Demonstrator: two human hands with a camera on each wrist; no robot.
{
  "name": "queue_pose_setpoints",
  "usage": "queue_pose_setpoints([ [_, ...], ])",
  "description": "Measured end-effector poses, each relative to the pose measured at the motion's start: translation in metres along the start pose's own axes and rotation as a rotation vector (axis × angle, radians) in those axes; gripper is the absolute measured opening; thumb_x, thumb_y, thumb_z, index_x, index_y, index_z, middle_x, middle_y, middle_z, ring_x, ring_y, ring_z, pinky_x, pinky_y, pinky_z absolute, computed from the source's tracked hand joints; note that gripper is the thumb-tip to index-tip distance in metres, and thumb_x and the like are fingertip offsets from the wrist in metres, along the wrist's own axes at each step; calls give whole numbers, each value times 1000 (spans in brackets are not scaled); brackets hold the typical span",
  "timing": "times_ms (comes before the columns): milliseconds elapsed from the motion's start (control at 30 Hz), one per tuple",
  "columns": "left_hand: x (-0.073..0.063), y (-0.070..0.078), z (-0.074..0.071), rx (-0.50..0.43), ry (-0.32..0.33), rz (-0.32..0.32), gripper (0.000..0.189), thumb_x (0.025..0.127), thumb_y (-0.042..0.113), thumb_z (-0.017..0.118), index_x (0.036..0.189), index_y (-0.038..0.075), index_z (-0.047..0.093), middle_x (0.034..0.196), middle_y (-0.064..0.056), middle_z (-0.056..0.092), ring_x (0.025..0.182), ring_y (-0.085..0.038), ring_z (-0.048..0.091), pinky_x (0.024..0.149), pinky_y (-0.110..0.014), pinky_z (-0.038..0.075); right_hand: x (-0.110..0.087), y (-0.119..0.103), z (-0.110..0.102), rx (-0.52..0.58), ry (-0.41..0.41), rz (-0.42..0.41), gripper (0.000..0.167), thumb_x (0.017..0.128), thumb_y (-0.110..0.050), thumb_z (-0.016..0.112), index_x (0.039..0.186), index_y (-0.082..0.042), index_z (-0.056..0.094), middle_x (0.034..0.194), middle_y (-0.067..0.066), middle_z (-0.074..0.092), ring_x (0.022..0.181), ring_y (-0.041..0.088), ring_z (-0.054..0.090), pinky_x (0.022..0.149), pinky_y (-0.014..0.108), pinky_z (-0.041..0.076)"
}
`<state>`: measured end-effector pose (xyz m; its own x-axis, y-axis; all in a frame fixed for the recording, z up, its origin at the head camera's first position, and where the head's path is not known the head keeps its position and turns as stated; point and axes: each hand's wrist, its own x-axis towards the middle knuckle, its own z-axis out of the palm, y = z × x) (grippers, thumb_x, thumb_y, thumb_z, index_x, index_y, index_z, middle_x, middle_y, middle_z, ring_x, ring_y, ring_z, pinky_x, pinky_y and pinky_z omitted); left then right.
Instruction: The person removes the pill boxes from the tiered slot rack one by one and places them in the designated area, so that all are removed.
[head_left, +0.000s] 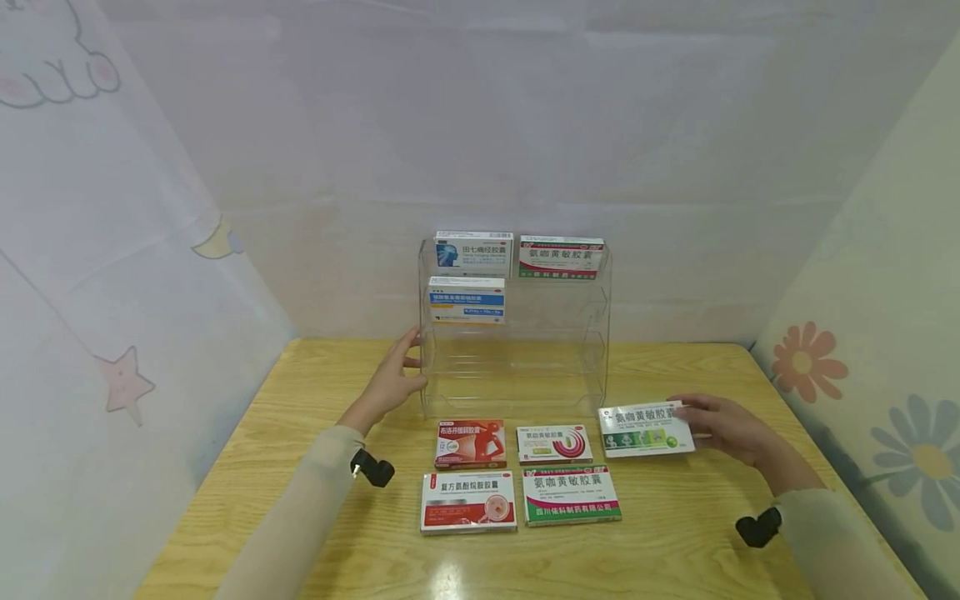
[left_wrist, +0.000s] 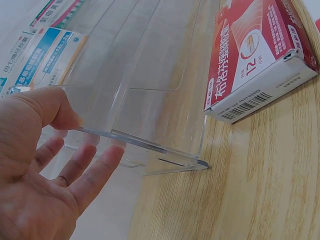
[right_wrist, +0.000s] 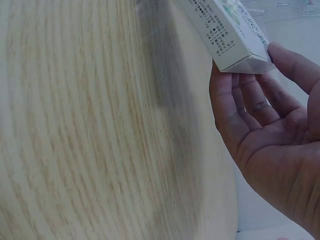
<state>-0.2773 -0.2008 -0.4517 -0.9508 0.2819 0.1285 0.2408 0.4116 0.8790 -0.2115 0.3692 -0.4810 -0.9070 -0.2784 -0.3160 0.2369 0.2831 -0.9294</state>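
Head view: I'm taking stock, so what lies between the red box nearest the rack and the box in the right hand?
The head view shows a white box with pink arcs between the red box and the held box.

White-green box, clear rack, grained table

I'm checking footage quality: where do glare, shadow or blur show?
Head view: a bright glare spot on the table near the bottom edge; left wrist: large print on the red box is legible; right wrist: a grey, shadow-like band crosses the table, and the held box's print looks smeared.
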Motion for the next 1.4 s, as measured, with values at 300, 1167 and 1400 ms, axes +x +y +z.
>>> queue_pose_setpoints([
  [300,12,-30,3,3,26,5,97,85,-4,63,164,22,13,160,-15,29,129,-43,48,82,-39,53,3,8,-4,25,-29,8,70,106,-27,53,157,7,21,121,3,67,106,22,70,86,40,58],
  [1167,11,-31,4,1,24,1,97,84,-3,63,164,23,13,160,-13,30,129,-40,49,82,-38,54,13,16,5,-179,83,121,70,101,-37,61,152,5,37,119,12,67,98,22,67,79,36,57],
  [1400,12,-31,4,1,26,-4,97,85,-2,63,164,26,13,160,-11,30,129,-38,49,83,-40,55,7,10,6,-231,59,95,68,103,-36,57,153,6,35,133,23,60,108,27,65,83,38,57],
])
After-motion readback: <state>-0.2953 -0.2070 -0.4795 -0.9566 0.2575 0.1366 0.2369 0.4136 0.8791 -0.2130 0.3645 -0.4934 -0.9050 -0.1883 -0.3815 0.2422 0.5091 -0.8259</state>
